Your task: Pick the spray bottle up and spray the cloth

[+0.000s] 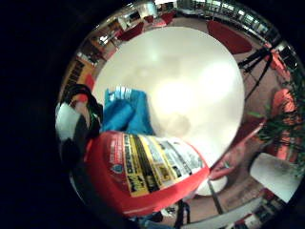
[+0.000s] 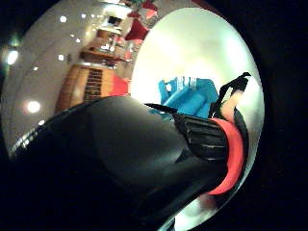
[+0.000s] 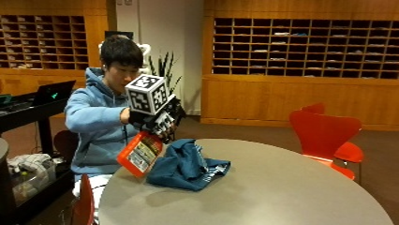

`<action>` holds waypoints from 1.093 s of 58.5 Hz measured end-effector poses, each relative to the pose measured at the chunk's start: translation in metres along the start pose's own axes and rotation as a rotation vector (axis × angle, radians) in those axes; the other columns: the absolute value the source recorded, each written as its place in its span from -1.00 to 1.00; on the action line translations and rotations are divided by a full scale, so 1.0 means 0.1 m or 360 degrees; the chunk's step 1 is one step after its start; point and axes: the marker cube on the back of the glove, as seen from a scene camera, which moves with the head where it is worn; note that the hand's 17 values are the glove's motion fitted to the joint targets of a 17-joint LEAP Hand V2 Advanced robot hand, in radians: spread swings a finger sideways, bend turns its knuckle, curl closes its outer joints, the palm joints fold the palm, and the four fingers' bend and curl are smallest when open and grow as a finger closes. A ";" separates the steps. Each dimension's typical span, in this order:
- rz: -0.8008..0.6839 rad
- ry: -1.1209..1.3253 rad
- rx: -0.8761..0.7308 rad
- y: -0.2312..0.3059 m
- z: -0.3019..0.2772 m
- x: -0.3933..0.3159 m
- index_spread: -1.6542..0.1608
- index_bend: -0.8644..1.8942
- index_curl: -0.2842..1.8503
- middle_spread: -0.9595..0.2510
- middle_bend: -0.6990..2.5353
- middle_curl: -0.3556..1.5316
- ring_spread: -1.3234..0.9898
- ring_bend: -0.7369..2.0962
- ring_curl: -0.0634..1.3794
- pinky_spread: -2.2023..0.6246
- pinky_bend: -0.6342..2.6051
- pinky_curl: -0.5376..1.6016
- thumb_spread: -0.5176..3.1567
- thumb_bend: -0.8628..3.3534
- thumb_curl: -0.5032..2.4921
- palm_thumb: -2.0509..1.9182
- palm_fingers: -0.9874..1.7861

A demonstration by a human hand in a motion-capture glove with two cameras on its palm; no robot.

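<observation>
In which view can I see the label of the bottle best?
The little finger side palm view: the bottle's yellow and black label fills the foreground, beside the blue cloth. The outside view shows the label small, with the bottle tilted in the hand. The thumb side palm view shows only its black sprayer and red collar.

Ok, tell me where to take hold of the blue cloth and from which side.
Pinch the raised fold at the top of the blue cloth, coming from above on its far, open-table side. It lies bunched on the round table, so its peak gives fingers something to close on. The near side is taken up by the red spray bottle, held tilted in the gloved right hand.
</observation>
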 end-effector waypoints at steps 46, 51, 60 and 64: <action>0.0290 0.1189 -0.0637 -0.19 0.60 -0.97 0.56 -0.10 -0.24 0.30 -0.23 -0.12 -0.04 -0.16 -0.32 0.34 -0.41 -0.15 -0.69 -0.61 -0.17 0.53 0.69; 0.0259 0.1195 -0.0641 -0.18 0.63 -0.98 0.56 -0.10 -0.24 0.30 -0.23 -0.12 -0.04 -0.16 -0.32 0.34 -0.41 -0.15 -0.69 -0.61 -0.16 0.53 0.69; 0.0231 0.1160 -0.0580 -0.13 0.43 -1.05 0.56 -0.10 -0.24 0.30 -0.23 -0.13 -0.04 -0.16 -0.32 0.34 -0.42 -0.15 -0.69 -0.61 -0.16 0.53 0.69; 0.0234 0.1163 -0.0552 -0.12 0.30 -1.06 0.56 -0.10 -0.24 0.30 -0.23 -0.13 -0.04 -0.17 -0.32 0.35 -0.42 -0.14 -0.69 -0.61 -0.16 0.53 0.69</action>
